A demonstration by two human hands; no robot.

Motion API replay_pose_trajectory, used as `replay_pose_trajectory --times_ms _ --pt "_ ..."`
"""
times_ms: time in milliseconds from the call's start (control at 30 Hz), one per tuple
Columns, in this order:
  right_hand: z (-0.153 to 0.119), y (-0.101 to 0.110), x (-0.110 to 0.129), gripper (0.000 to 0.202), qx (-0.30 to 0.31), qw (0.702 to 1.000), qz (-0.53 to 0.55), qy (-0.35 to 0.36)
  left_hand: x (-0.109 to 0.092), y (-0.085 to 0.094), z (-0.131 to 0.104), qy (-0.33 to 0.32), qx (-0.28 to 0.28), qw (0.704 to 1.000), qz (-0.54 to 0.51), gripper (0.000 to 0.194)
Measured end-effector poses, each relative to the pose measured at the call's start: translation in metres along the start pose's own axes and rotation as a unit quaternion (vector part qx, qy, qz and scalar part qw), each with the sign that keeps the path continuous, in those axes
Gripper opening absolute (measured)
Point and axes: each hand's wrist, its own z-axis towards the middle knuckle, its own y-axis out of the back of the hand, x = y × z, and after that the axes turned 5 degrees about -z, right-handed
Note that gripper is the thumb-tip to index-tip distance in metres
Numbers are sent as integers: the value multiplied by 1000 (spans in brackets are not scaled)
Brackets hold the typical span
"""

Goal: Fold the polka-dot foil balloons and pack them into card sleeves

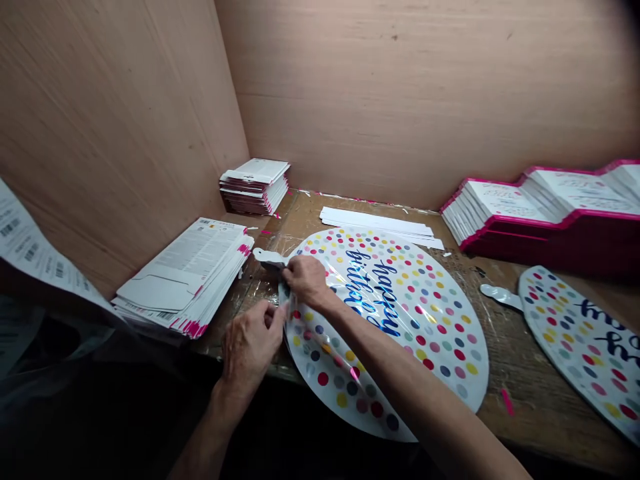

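A flat, round foil balloon (pixel 440 320) with coloured dots and blue "happy birthday" lettering lies on the table, its lower edge over the front. The pale neck (pixel 267 257) of the balloon points left. My right hand (pixel 307 279) is closed at the balloon's left edge beside the neck, its fingertips hidden beneath the knuckles. Just below it, my left hand (pixel 254 340) is closed with thumb and forefinger together at the same edge. A glossy clear fold shows on the balloon under my right forearm.
Printed card sleeves (pixel 185 273) are piled at left, with a smaller stack (pixel 257 183) in the corner. White strips (pixel 380 223) lie behind the balloon. Another dotted balloon (pixel 575 333) is at right, before pink-edged card stacks (pixel 510 200). Wooden panels (pixel 400 87) enclose the table. A label strip (pixel 45 267) hangs at left.
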Motion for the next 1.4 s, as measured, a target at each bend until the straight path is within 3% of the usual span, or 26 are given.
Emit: replay_pose_trajectory --times_ms 67,133,233,300,400,500,567,667,733,800,833,933,1000,1067,1133,1200,1267,1333,1367,1400 --pt "-4 -3 -20 30 -2 988 152 -35 -3 1 18 -30 -40 998 -34 32" --pt "-7 -9 -30 31 8 957 284 -57 -10 -2 39 -60 -31 997 -30 33" --pt "-15 -12 -37 23 -10 936 341 -82 -21 -15 60 -82 -1 996 35 34" --pt "-25 -6 -48 22 -31 923 370 -101 -23 -27 63 -94 -14 991 91 39" --pt "-53 14 -88 26 -61 892 430 -127 -21 -42 57 -115 -34 984 131 46" --pt "-89 38 -148 32 -89 851 478 -196 -18 -46 56 -127 -31 980 147 45" --pt "-112 52 -187 36 -79 855 444 -255 -18 -44 57 -134 -31 977 161 43" --pt "-140 68 -224 34 -76 918 253 -296 -28 -38 42 -144 -35 977 151 39" --pt "-149 71 -228 34 -154 948 60 -271 -40 -37 18 -157 -8 980 124 36" --pt "-149 69 -220 42 -236 949 -97 -186 -56 -40 -16 -155 53 982 92 37" --pt "-146 66 -214 43 -246 950 -144 -128 -64 -42 -33 -144 88 983 77 39" --pt "-131 53 -202 31 -140 974 -176 36 -84 -48 -74 -107 169 979 23 43" --pt "-123 46 -203 28 -79 983 -152 73 -90 -49 -87 -81 236 967 -48 47" --pt "-126 47 -207 30 -67 990 -104 69 -93 -47 -91 -34 343 921 -181 49" --pt "-143 55 -208 35 -82 995 -22 61 -95 -42 -89 33 439 827 -351 52" --pt "-175 64 -202 48 -93 989 70 87 -97 -33 -88 96 457 735 -492 56" --pt "-211 67 -193 72 -102 977 109 150 -101 -23 -89 130 430 693 -564 57" --pt "-241 61 -186 94 -158 968 70 179 -105 -13 -89 118 438 700 -551 56" --pt "-250 55 -186 91 -198 962 33 187 -107 -9 -88 92 451 727 -509 57" --pt "-256 48 -187 84 -238 953 0 189 -109 -5 -84 55 441 774 -451 59"
